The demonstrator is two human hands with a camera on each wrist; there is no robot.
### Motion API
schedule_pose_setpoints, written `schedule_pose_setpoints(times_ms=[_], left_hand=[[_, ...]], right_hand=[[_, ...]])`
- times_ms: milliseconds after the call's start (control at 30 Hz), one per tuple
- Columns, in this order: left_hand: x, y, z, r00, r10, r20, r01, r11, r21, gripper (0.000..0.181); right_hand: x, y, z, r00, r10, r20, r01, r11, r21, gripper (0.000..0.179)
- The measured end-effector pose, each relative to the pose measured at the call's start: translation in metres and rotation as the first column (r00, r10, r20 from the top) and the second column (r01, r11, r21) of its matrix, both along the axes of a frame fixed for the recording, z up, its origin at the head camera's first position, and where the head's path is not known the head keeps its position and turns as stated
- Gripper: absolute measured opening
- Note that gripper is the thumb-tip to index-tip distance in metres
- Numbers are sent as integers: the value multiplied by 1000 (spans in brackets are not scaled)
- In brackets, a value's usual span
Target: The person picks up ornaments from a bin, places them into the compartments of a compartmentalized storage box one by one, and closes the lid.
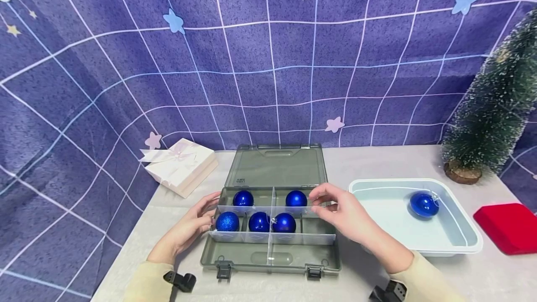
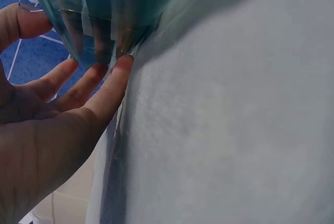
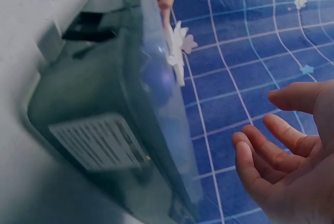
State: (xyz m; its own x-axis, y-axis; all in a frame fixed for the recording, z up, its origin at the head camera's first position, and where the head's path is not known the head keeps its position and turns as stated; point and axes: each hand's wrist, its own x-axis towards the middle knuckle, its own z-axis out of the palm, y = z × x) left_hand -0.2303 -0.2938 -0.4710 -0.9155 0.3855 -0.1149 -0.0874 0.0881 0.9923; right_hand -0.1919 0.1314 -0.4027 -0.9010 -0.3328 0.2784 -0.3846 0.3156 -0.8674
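Observation:
A grey-green translucent divided box (image 1: 304, 268) lies on the table with its lid (image 1: 277, 167) tipped back. Several blue Christmas baubles sit in its back and middle compartments, among them a glittery bauble (image 1: 227, 222) at the left and a matte bauble (image 1: 296, 198) at the back right. My left hand (image 1: 190, 227) rests on the box's left side, fingertips against the wall in the left wrist view. Just beside the back right compartment is my right hand (image 1: 341, 211); its fingers are loosely bent and hold nothing, as the right wrist view shows.
Right of the box, a white tray (image 1: 373, 241) holds one glossy blue bauble (image 1: 424, 204). A red object (image 1: 507, 227) lies beyond it, with a small frosted Christmas tree (image 1: 491, 106) behind. A white gift box (image 1: 182, 167) with a ribbon stands at the back left, before a purple curtain.

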Motion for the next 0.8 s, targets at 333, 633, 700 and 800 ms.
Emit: schedule_pose_setpoints(times_ms=[333, 633, 700, 800], left_hand=[[0, 0, 1, 1000, 2, 1, -2, 1000, 2, 85], [-1, 1, 0, 1000, 4, 6, -4, 1000, -3, 85], [-1, 0, -1, 1000, 2, 1, -2, 1000, -5, 85], [0, 0, -1, 1000, 2, -8, -2, 1000, -5, 85]], right_hand=[[1, 41, 14, 995, -89, -55, 90, 996, 14, 19], [2, 94, 12, 963, -233, -136, 245, 966, 83, 22], [3, 107, 11, 951, -268, -151, 285, 953, 102, 22], [4, 126, 8, 936, -316, -157, 336, 934, 122, 23]])
